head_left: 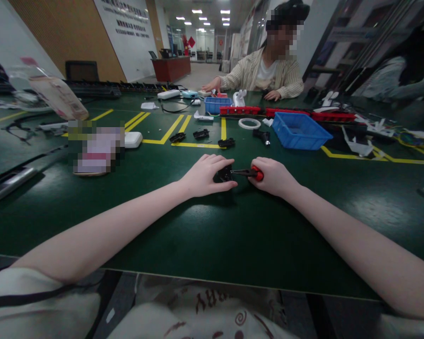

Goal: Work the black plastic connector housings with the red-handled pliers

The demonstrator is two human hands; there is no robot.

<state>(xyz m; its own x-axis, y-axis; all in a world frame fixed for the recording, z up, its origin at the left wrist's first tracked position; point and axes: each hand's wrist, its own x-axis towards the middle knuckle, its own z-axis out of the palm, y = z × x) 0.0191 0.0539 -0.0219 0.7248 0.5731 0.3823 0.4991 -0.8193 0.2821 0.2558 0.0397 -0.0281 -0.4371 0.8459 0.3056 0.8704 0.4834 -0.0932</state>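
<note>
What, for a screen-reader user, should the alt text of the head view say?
A person's left hand steadies a small black part on a green table while the right hand holds a red-handled screwdriver to it. Beyond lie a blue bin and another person seated opposite.

Both your forearms are bare, stretched forward, converging at centre. Your left hand (207, 175) is palm down, fingers curled in a loose grip. Your right hand (273, 176) is fisted, knuckles up, just beside the left
</note>
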